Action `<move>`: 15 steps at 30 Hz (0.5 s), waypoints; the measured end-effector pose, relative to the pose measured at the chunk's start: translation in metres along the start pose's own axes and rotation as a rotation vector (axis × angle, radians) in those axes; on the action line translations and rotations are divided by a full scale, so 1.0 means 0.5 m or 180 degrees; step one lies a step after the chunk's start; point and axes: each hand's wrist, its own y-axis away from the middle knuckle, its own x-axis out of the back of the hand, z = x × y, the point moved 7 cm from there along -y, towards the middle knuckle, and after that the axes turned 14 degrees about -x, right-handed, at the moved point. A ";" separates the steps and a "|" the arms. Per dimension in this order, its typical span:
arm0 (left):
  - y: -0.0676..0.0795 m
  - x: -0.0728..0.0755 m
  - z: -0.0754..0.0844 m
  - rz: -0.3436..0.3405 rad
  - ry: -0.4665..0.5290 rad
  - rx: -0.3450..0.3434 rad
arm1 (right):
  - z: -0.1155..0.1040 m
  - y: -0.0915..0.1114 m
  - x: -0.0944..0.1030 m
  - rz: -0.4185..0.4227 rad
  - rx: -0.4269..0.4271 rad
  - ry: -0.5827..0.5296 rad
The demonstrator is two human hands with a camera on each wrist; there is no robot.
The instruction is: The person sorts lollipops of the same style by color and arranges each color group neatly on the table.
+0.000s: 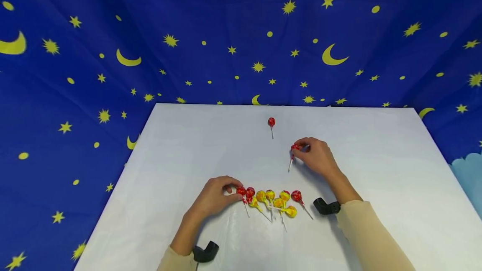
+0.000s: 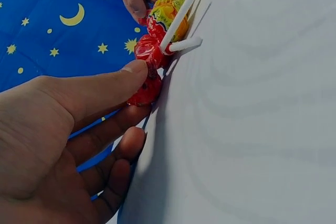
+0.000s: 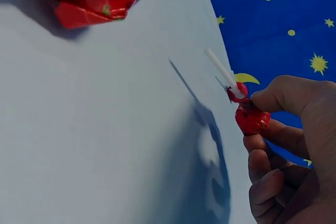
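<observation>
My left hand (image 1: 212, 198) pinches a red-wrapped lollipop (image 2: 147, 92) between thumb and forefinger at the left end of a row on the white table. Beside it lies another red lollipop (image 1: 250, 192), and to the right several yellow lollipops (image 1: 261, 196) overlap, their sticks pointing toward me. A red lollipop (image 1: 296, 195) ends the row on the right. Farther back, my right hand (image 1: 318, 157) holds a red lollipop (image 3: 253, 119) above the table by its wrapped head, thumb against fingers. In the head view its stick hangs down toward the row.
One more red lollipop (image 1: 271, 121) lies alone near the back edge of the white table (image 1: 196, 137). A blue cloth (image 1: 218, 20) with yellow moons and stars hangs behind and at the sides. Black wrist mounts (image 1: 326, 206) are worn on both arms.
</observation>
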 end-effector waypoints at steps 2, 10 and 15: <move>-0.001 -0.006 0.001 -0.0014 0.0036 0.0001 | 0.001 -0.002 0.003 0.0006 0.0027 0.0015; -0.003 -0.003 0.000 0.0057 0.0031 0.0040 | -0.007 -0.021 -0.001 -0.0008 0.0097 -0.0020; -0.002 -0.008 -0.001 0.0064 0.0021 0.0056 | -0.006 -0.031 -0.001 -0.0002 0.0097 -0.0006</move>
